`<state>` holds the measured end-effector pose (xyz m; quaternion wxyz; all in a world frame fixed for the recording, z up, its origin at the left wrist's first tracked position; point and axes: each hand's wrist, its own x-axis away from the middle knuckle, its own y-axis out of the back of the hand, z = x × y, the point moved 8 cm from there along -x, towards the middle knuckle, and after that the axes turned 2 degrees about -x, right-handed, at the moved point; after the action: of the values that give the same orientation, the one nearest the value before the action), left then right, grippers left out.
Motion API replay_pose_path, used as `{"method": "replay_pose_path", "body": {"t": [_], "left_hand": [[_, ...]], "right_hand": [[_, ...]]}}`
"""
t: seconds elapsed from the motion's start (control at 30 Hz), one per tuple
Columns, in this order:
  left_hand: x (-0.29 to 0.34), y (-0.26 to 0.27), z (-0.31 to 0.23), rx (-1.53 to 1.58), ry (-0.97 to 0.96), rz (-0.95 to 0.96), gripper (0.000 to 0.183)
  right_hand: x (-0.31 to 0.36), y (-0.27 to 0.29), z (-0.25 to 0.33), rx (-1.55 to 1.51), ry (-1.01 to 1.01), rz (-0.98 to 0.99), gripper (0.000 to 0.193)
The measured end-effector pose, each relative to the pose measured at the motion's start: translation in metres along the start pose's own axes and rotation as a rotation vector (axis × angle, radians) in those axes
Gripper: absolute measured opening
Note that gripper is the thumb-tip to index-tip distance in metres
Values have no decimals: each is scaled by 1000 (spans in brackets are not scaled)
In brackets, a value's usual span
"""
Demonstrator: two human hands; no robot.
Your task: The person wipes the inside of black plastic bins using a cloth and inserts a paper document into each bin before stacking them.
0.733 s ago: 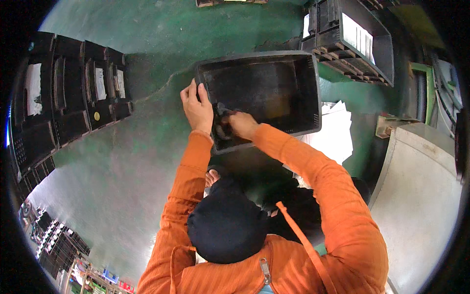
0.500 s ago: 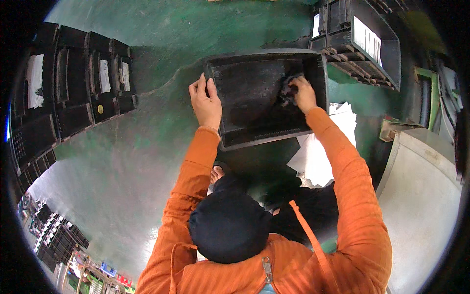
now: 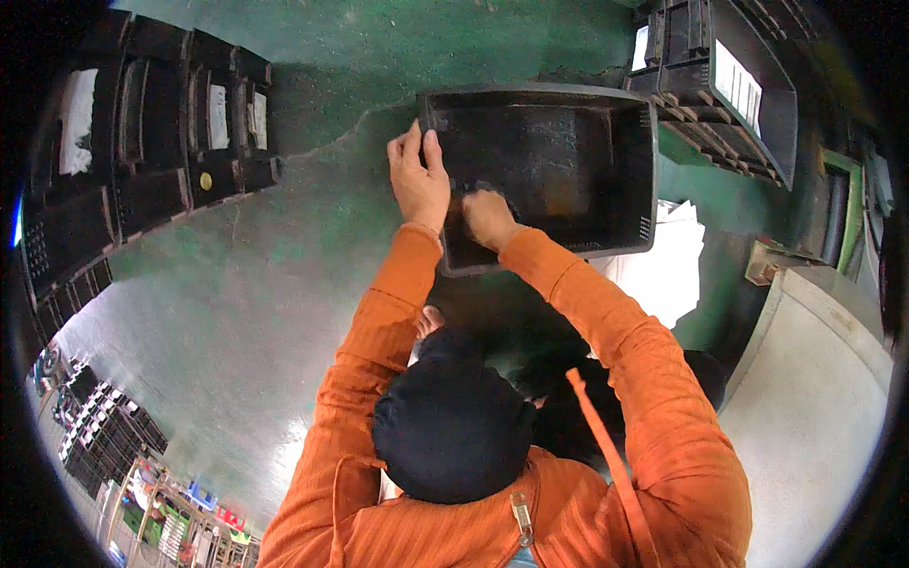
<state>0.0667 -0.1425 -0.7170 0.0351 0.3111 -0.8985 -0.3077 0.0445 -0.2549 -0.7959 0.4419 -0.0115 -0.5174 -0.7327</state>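
Green floor in the head view, stacked black crates off to the left. Open black bin in front of the person; left hand pinches its left wall. Right hand inside near that wall, fingers bunched round a dark wad, mostly hidden. Probably wiping: brace the wall firmly, press flat, overlap strokes, get into corners.

Left arm and right arm, orange-sleeved, both extended forward. The left grip points ahead, its thumb parted from the fingers and its wrist nearly straight. The right grip, curled and turned inward, lies near it and slightly farther back, its forearm slanting leftward.
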Motion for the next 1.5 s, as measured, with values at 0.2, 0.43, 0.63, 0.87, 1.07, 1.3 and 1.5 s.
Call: {"method": "replay_pose_path", "body": {"t": [0.2,0.43,0.63,0.87,1.07,1.3,1.5], "left_hand": [[-5,-1,-4,-4,67,79,34],[-4,-6,-8,-25,37,88,44],[-4,-3,-5,-48,-4,98,44],[-2,-3,3,-43,29,93,50],[-4,-9,0,-43,40,105,53],[-4,-4,11,-6,46,95,56],[0,-11,12,80,65,90,53]], "right_hand": [[23,45,-53,-276,1,173,19],[-18,209,-47,-36,192,-771,22],[-37,183,31,-63,638,-866,26],[67,236,-152,220,246,-895,34],[138,214,-193,50,36,-980,33],[250,114,-159,-195,-276,-956,31],[205,73,-38,-254,-220,-984,36]]}}
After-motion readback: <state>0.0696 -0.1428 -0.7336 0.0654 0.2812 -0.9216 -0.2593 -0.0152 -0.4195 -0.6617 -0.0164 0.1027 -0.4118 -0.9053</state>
